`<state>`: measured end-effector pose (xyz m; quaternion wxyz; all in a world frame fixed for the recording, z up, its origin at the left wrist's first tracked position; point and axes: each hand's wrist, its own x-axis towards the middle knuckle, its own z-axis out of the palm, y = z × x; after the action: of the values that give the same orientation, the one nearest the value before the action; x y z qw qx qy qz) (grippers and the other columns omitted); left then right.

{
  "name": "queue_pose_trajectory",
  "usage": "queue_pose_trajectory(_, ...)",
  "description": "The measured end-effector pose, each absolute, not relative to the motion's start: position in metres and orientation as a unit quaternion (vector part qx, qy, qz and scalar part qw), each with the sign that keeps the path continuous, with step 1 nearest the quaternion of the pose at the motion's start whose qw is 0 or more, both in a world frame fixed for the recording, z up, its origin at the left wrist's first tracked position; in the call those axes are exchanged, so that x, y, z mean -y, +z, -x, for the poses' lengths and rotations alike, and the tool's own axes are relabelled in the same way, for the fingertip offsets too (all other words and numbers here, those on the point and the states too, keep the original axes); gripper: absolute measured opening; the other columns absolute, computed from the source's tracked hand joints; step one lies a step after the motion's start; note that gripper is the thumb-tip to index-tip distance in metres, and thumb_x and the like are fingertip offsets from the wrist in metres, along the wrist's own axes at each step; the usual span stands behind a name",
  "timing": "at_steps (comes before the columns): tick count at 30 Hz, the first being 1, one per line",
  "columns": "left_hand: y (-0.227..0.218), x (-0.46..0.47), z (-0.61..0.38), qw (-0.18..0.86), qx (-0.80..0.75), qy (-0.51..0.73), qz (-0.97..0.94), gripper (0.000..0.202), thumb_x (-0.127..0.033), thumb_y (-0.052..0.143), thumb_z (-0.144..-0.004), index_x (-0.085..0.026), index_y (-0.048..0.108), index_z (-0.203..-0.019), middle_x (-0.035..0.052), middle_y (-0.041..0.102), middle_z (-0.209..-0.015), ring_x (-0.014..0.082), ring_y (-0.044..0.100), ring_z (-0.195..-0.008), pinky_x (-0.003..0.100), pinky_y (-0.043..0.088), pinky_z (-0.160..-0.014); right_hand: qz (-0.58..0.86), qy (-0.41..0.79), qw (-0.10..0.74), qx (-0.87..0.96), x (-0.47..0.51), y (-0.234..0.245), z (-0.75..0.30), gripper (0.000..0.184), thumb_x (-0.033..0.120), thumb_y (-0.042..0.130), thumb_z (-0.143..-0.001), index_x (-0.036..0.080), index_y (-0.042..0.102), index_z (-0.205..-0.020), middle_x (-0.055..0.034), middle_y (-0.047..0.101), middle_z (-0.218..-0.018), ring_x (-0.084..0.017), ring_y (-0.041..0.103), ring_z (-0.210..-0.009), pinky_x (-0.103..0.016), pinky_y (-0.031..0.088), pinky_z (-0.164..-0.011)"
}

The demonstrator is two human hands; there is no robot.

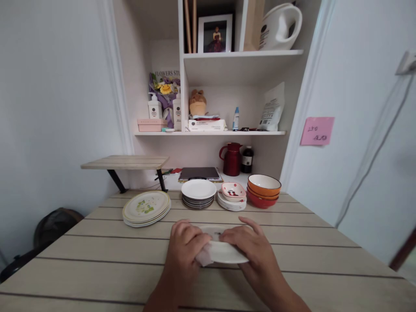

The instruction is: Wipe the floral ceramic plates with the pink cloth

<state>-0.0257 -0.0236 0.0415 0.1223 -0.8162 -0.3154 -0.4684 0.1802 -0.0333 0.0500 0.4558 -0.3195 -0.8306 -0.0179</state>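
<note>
A pale slatted wooden bench (97, 255) fills the view below white wall shelves (211, 133). Along its far edge are ranged a stack of wide floral-patterned plates (146, 208), a pile of plain white plates (198, 193), stacked orange and red bowls (263, 190) and a small red-patterned dish (233, 190) on saucers, grouped by kind. Near the front edge, a small white ceramic plate (227, 253) is steadied from the right by the right hand (251, 249), whose grip is closed over its rim. A crumpled pale cloth (204, 256) is pinched in the left hand (186, 247) and pressed against the plate's left edge, apparently for wiping.
</note>
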Motion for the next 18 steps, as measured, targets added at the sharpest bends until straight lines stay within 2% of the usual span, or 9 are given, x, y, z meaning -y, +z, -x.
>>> queue_pose_trajectory(3, 0.039, 0.018, 0.030, 0.039, 0.317, -0.495, 0.808, 0.012, -0.024, 0.055, -0.083, -0.023, 0.067, -0.084, 0.0025, 0.065, -0.075, 0.0192, 0.058, -0.075, 0.043, 0.037, -0.090, 0.333, 0.124, 0.465, 0.811, 0.035, 0.054, -0.182, 0.019, 0.016, 0.052, -0.083, 0.027, 0.067, -0.090, -0.0013, 0.072, -0.086, -0.019, 0.064, -0.080, -0.036, 0.044, -0.085)
queue_pose_trajectory(5, 0.039, 0.015, 0.034, -0.034, 0.315, -0.520, 0.793, 0.011, -0.032, 0.061, -0.080, -0.023, 0.068, -0.079, 0.0013, 0.066, -0.071, 0.0185, 0.059, -0.071, 0.044, 0.037, -0.093, 0.357, 0.225, 0.481, 0.768, 0.036, 0.053, -0.182, 0.013, 0.024, 0.056, -0.085, 0.025, 0.069, -0.085, -0.0031, 0.072, -0.086, -0.020, 0.064, -0.080, -0.032, 0.046, -0.075)
queue_pose_trajectory(8, 0.040, 0.013, 0.039, -0.164, 0.337, -0.583, 0.721, 0.019, -0.040, 0.065, -0.076, -0.022, 0.068, -0.071, 0.0024, 0.066, -0.069, 0.0204, 0.060, -0.074, 0.042, 0.038, -0.094, 0.384, 0.341, 0.534, 0.671, 0.036, 0.048, -0.182, 0.011, 0.032, 0.064, -0.081, 0.023, 0.070, -0.081, -0.0036, 0.072, -0.091, -0.022, 0.063, -0.085, -0.029, 0.046, -0.072)
queue_pose_trajectory(11, 0.038, 0.015, 0.039, -0.328, 0.383, -0.635, 0.585, 0.026, -0.044, 0.071, -0.068, -0.019, 0.069, -0.074, 0.0052, 0.069, -0.076, 0.0225, 0.062, -0.080, 0.036, 0.047, -0.081, 0.382, 0.416, 0.601, 0.566, 0.035, 0.043, -0.179, 0.016, 0.036, 0.072, -0.074, 0.022, 0.071, -0.081, -0.0037, 0.072, -0.091, -0.022, 0.063, -0.084, -0.029, 0.046, -0.071)
queue_pose_trajectory(13, 0.034, 0.017, 0.034, -0.419, 0.419, -0.647, 0.479, 0.034, -0.044, 0.078, -0.058, -0.017, 0.067, -0.075, 0.0044, 0.070, -0.075, 0.0209, 0.063, -0.073, 0.031, 0.049, -0.068, 0.348, 0.467, 0.641, 0.500, 0.035, 0.043, -0.176, 0.022, 0.037, 0.074, -0.071, 0.021, 0.072, -0.086, -0.0047, 0.073, -0.088, -0.022, 0.063, -0.080, -0.031, 0.048, -0.071)
queue_pose_trajectory(15, 0.030, 0.019, 0.027, -0.457, 0.443, -0.658, 0.402, 0.039, -0.042, 0.083, -0.049, -0.016, 0.064, -0.071, 0.0017, 0.068, -0.066, 0.0177, 0.061, -0.063, 0.028, 0.048, -0.061, 0.305, 0.518, 0.676, 0.426, 0.036, 0.046, -0.173, 0.029, 0.036, 0.074, -0.072, 0.022, 0.071, -0.096, -0.0057, 0.074, -0.092, -0.023, 0.065, -0.081, -0.034, 0.050, -0.073)
queue_pose_trajectory(18, 0.028, 0.021, 0.017, -0.470, 0.443, -0.675, 0.357, 0.042, -0.040, 0.084, -0.048, -0.015, 0.063, -0.075, 0.0012, 0.070, -0.068, 0.0169, 0.062, -0.064, 0.028, 0.049, -0.064, 0.267, 0.566, 0.703, 0.339, 0.037, 0.048, -0.169, 0.040, 0.033, 0.074, -0.073, 0.024, 0.067, -0.111, -0.0058, 0.074, -0.099, -0.024, 0.067, -0.086, -0.037, 0.052, -0.079)
